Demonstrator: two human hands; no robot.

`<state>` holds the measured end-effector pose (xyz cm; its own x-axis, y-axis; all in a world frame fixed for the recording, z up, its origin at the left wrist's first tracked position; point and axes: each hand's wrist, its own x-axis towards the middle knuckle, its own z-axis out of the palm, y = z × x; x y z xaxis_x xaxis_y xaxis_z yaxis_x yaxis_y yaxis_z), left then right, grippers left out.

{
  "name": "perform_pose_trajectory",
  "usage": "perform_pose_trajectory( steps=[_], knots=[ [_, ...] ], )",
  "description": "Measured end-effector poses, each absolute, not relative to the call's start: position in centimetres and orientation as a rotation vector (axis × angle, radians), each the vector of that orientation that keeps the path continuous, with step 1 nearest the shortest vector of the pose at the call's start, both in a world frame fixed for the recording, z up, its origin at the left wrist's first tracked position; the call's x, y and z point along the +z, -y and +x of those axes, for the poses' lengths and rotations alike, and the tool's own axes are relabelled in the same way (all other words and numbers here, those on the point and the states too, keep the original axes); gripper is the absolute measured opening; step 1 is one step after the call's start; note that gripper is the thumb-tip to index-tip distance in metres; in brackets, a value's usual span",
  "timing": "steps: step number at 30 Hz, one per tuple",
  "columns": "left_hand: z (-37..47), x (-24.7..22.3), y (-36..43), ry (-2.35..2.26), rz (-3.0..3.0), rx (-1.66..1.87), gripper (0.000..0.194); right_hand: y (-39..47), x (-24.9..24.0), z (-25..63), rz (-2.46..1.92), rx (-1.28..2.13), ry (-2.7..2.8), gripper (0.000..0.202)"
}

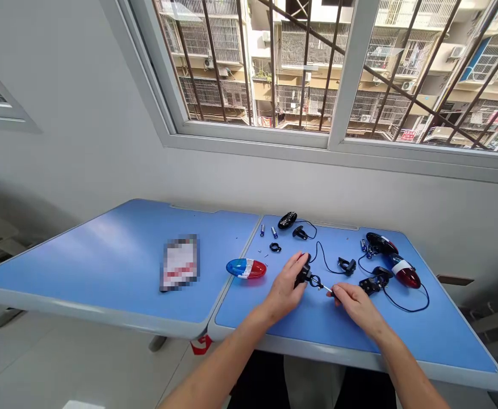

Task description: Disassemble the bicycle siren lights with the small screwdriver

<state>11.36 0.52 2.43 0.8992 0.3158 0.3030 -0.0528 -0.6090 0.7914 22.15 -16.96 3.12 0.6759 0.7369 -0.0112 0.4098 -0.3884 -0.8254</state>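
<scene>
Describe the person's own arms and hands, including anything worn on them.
Both the left hand and the right hand are bare, with no gloves. No sleeves cover the visible forearms, and no watch or bracelet shows at either wrist. The fingers are too small to rule out a ring.

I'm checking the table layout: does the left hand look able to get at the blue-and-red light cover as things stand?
Probably yes: the light cover lies near the left hand with nothing between, though that hand is holding a black part.
</scene>
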Motion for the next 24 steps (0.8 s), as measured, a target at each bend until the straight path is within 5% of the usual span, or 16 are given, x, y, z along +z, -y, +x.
perform_pose_trajectory(
  steps=[13,24],
  knots=[
    [11.7,2.0,-1.0,-0.286,2.087,0.527,0.066,16.9,0.7,22.1,-2.052,-0.156,1.183,0.023],
    [11.8,2.4,-1.3,-0.316,1.989,0.471,0.063,16.7,0.0,21.3,-2.154,-0.474,1.348,0.03]
  ],
)
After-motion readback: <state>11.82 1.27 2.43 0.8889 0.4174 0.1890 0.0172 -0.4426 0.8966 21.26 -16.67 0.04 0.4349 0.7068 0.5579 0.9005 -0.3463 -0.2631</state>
